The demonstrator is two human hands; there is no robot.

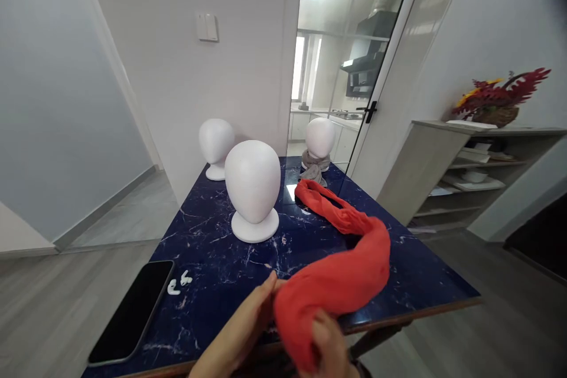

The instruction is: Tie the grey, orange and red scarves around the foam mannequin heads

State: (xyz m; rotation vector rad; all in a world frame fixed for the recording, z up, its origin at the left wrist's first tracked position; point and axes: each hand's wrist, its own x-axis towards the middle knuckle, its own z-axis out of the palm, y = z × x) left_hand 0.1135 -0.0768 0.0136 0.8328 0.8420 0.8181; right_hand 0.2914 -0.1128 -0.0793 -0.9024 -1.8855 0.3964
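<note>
A long red scarf (341,271) runs in a curve over the table, from a loose loop near the back right to the front edge. My right hand (328,342) is closed on its near end, with the fingers slightly blurred. Beside it, my left hand (252,313) is open against the scarf's left side, thumb stretched out; some fingertips are hidden behind the cloth. A white mannequin head (253,183) stands upright on its round base just beyond my hands.
Behind stand a second white head (217,144) and a third head (321,137) with a grey-brown scarf (315,166) knotted round its neck. A black phone (135,310) and two white earbuds (179,283) lie on the left of the dark blue marbled table (212,230). Shelves (469,177) stand right.
</note>
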